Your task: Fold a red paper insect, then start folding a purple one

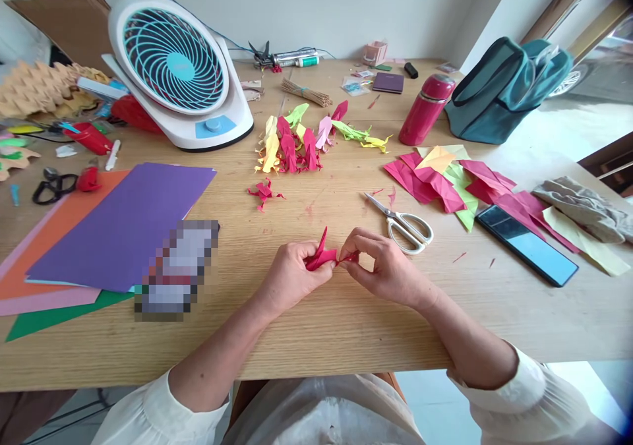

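Note:
A small folded piece of red paper (pixel 324 258) is held between both hands above the front of the table. My left hand (pixel 297 270) pinches its body between thumb and fingers, with one pointed flap sticking up. The fingertips of my right hand (pixel 378 264) are closed on a thin end of the same paper. White-handled scissors (pixel 410 229) lie partly open just beyond my right hand. Farther back sits a finished-looking red paper figure (pixel 266 193) with thin legs. Behind it stands a cluster of similar folded figures (pixel 288 145) in red, yellow, pink and green.
Coloured paper sheets (pixel 119 227) and a blurred-out device (pixel 180 267) lie at left. A white fan (pixel 212 118) stands behind them. At right are folded paper pieces (pixel 430 181), a phone (pixel 527 244), a red flask (pixel 426 110) and a teal bag (pixel 499 95).

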Demonstrator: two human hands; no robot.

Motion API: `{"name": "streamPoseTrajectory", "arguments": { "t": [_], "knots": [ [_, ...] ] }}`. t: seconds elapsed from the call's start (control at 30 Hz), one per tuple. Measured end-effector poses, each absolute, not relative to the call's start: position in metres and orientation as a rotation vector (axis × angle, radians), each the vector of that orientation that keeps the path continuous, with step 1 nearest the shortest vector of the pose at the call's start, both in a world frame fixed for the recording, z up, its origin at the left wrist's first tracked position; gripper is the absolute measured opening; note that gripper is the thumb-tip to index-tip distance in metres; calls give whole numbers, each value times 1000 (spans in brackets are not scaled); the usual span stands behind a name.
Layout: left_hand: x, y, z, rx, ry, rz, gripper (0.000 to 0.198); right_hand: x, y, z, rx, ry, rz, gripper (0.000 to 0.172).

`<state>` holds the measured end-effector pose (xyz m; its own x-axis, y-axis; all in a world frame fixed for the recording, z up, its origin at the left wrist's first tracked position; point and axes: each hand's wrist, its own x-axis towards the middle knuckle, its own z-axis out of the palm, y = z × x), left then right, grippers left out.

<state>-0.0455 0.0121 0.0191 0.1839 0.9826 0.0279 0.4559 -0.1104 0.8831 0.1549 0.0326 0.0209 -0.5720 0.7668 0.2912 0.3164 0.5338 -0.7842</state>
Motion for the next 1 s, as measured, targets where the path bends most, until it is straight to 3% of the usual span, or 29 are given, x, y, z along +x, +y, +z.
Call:
{"name": "streamPoseTrajectory", "arguments": {
  "t": [0.2,0.37,0.6,1.0],
  "knots": [
    [-44,12,15,1858,1345,932,17,151,34,15,-1041,-1862,1327,5],
    [-43,11,13,1998,1344,999,22,150,37,2,-1022,-1614,1579,14],
    [-40,8,11,2138,1345,1066,19,144,37,1,-1017,-1461,1647,31],
    [-40,9,11,1987,1368,1015,12,140,36,-2,-956,-1329,1748,35]
  ]
}}
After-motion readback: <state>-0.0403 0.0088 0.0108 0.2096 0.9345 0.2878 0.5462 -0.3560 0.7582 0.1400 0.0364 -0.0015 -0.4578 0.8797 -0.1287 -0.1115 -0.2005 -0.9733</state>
